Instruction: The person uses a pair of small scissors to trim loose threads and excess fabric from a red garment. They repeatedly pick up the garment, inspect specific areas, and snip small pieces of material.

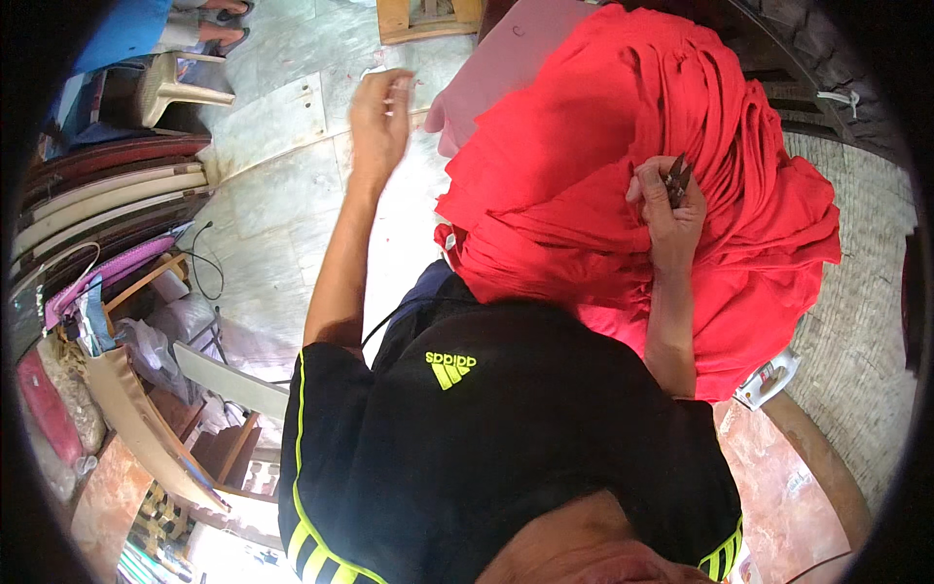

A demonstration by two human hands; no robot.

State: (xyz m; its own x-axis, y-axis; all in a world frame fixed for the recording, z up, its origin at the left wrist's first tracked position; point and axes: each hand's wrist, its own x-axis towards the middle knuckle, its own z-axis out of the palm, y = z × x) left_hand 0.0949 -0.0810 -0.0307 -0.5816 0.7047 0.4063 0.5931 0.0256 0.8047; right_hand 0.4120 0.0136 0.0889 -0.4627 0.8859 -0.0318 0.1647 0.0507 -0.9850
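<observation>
A large heap of bright red fabric point(564, 127) spreads out in front of me, folded and bunched toward its right side. My right hand point(671, 209) rests over it, closed around small dark thread snips point(678, 181) whose pointed tips face away from me. Off to the left of the cloth, my left hand point(379, 122) is raised above the pale floor. Its fingers are loosely bent and apart, slightly blurred, and I make out nothing held in them. A mauve-pink sheet point(501, 63) shows from beneath the far left edge of the red fabric.
A white iron point(769, 380) stands at the near right edge of the cloth. Stacked boards point(117, 185), a beige plastic chair point(175, 92) and plastic bags point(156, 355) line the left. A wooden stool point(428, 19) and another person's feet point(229, 34) appear at the far side.
</observation>
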